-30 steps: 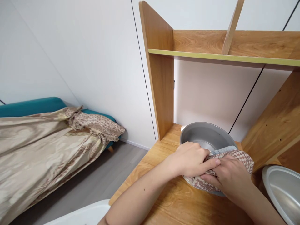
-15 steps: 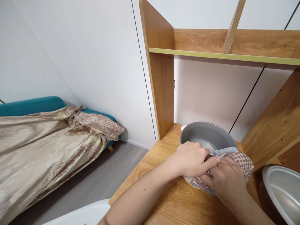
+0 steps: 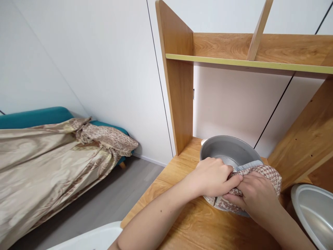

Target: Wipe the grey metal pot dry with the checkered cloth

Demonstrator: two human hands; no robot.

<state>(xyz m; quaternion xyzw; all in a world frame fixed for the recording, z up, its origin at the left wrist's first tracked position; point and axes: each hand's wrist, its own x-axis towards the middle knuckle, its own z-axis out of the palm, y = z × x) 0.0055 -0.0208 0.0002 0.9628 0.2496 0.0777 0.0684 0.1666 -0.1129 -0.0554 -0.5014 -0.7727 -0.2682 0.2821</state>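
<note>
A round grey pot (image 3: 226,149) stands on the wooden desk. Draped over its near right rim and outer side is a brown-and-white houndstooth cloth (image 3: 272,177) with a pale blue edge. My left hand (image 3: 214,176) is closed over the near rim, fingers curled toward the inside and thumb lying toward the cloth; its fingertips are hidden. Close beside it, my right hand (image 3: 256,192) has its fingers bent around the cloth and presses it against the pot's near side. What lies under the right palm cannot be seen.
A silver metal basin or lid (image 3: 316,208) sits at the right. Behind the pot rises a wooden shelf unit (image 3: 179,104) against the white wall. A white rounded surface (image 3: 96,239) shows at bottom left. Farther left is a teal sofa (image 3: 36,116) under a beige cover.
My right hand has slid slightly right and up with the cloth, whose blue edge is raised a little along the rim. My left hand stays in place.
</note>
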